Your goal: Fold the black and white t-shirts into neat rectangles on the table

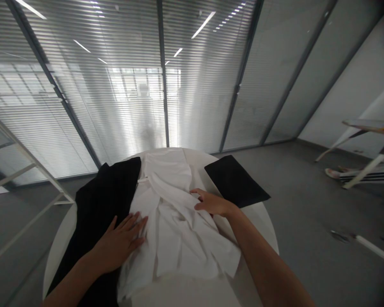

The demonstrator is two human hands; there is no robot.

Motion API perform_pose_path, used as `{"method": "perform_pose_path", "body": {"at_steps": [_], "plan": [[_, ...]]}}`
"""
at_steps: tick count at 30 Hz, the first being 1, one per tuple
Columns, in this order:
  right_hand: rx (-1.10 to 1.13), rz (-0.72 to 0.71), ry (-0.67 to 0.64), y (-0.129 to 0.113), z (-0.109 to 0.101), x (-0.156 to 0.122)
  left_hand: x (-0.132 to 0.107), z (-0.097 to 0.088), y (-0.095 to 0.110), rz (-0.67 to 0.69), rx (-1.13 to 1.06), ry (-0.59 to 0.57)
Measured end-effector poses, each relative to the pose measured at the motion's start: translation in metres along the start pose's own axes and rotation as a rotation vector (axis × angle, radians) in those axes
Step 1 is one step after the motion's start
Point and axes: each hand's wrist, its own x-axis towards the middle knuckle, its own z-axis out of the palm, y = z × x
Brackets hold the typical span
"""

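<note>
A white garment (176,243) with creases and folds lies spread over a round white table; its exact kind is hard to tell. My left hand (123,238) rests flat on the garment's left edge, fingers spread and holding nothing. At the garment's right side, my right hand (213,202) touches the cloth, its thumb and index finger apart; the other fingers are partly hidden beneath the hand. A black cloth item (105,204) lies along the left of the white garment, partly under my left forearm. Right of my right hand is a flat black rectangular sheet (237,181).
The round table (269,226) has its rim close on both sides. A white metal frame (35,162) stands at the left. Behind the table rises a glass wall with blinds (198,98). Another table (368,125) and a person's striped leg (368,175) are at the right.
</note>
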Motion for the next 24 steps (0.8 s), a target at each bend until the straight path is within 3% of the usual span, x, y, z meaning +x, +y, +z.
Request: {"method": "perform_pose_path", "body": {"at_steps": [5, 10, 14, 19, 24], "plan": [[0.303, -0.003, 0.012, -0.003, 0.000, -0.001, -0.007, -0.009, 0.008, 0.032, -0.028, 0.037], [0.750, -0.118, -0.002, -0.015, 0.007, -0.002, 0.010, -0.020, 0.060, 0.089, -0.130, 0.248], [0.899, -0.221, -0.006, -0.020, 0.018, 0.000, 0.033, -0.017, 0.090, 0.157, -0.180, 0.278], [0.945, -0.208, -0.087, -0.018, 0.026, 0.005, 0.051, -0.021, 0.087, 0.128, -0.319, 0.364], [1.067, -0.284, -0.121, -0.022, 0.029, 0.007, 0.062, -0.017, 0.082, 0.150, -0.485, 0.432]]}}
